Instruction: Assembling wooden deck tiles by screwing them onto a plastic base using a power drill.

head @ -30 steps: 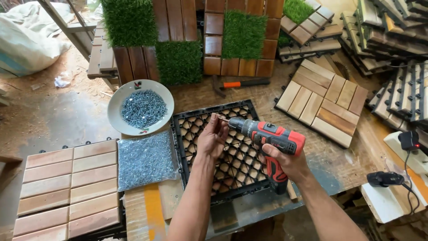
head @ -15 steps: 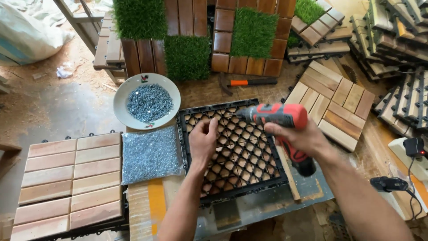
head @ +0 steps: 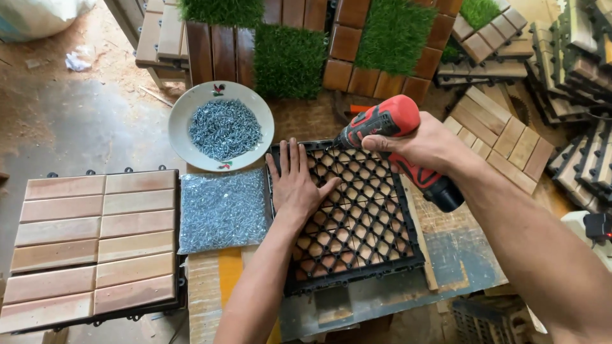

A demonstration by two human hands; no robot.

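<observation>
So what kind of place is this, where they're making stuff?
Probably a small workshop that makes wooden deck tiles. The right hand holds a red drill over a black plastic grid, the left hand steadies it, a bowl of screws sits close by, and finished wooden tiles lie about.

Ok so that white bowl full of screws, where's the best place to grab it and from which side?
Probably grip the white bowl by its wide bare rim on the left edge, coming from the open floor side, fingers under the lip and thumb on top. The screws are heaped in the middle, the near rim meets the flat bag of screws, and the left hand presses the black grid tile to its right.
</observation>
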